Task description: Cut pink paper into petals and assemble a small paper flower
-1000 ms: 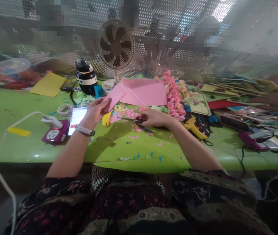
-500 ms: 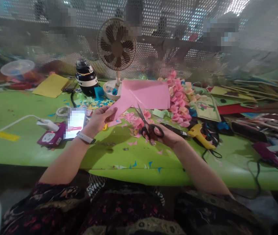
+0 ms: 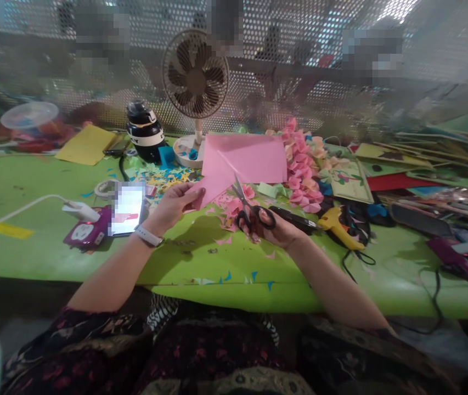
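Between thumb and fingers, my left hand (image 3: 176, 204) pinches a piece of pink paper (image 3: 217, 185) by its near left corner. My right hand (image 3: 277, 229) has its fingers through the black handles of a pair of scissors (image 3: 247, 206). The blades are slightly parted and point up and left, close to the right end of the held paper. Behind it lies a larger pink sheet (image 3: 254, 158). A heap of pink paper petals (image 3: 299, 170) sits to the right of that sheet, and pink scraps lie below the blades.
A small fan (image 3: 196, 77) and a dark bottle (image 3: 145, 131) stand at the back. Left of my left hand are a lit phone (image 3: 127, 208) and a purple socket box (image 3: 88, 233). A yellow glue gun (image 3: 340, 227) lies to the right. Paper bits dot the green table (image 3: 106, 269).
My left hand has moved slightly to the right with the pink paper, bringing its edge nearer the scissors. My right hand stays almost in place.
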Demonstrator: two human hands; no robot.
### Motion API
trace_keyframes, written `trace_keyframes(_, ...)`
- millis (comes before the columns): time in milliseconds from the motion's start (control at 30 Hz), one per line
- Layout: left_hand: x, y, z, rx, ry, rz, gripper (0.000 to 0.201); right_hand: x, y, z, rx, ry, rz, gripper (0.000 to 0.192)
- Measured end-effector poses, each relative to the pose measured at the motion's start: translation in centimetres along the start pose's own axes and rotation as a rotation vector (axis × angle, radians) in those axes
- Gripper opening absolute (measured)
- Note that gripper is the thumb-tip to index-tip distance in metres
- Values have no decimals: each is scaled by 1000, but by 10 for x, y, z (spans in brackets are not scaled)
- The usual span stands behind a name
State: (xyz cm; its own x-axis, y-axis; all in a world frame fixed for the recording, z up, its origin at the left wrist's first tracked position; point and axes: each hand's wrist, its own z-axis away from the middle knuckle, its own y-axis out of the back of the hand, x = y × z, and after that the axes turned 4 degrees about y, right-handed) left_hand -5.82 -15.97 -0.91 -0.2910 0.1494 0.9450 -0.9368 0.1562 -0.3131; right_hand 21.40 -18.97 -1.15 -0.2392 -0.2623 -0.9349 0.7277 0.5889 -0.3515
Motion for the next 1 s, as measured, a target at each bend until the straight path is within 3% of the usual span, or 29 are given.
trace_keyframes(167,-5,1,1,-69,8,-109,32,6,5,-2,12,14,-101,51)
trace_keyframes(533,-4,1,1,-57,12,-166,34,1,-4,-1,96,29,-103,53)
trace_keyframes(767,10,3,7,-96,-30,-207,29,-8,-25,10,109,62,-15,54)
trace_keyframes(867,23,14,12,-173,-89,-322,21,-9,-46,18,95,51,94,55)
trace_keyframes(1000,45,33,16,-395,45,-581,13,-3,-70,25,-20,-49,232,51)
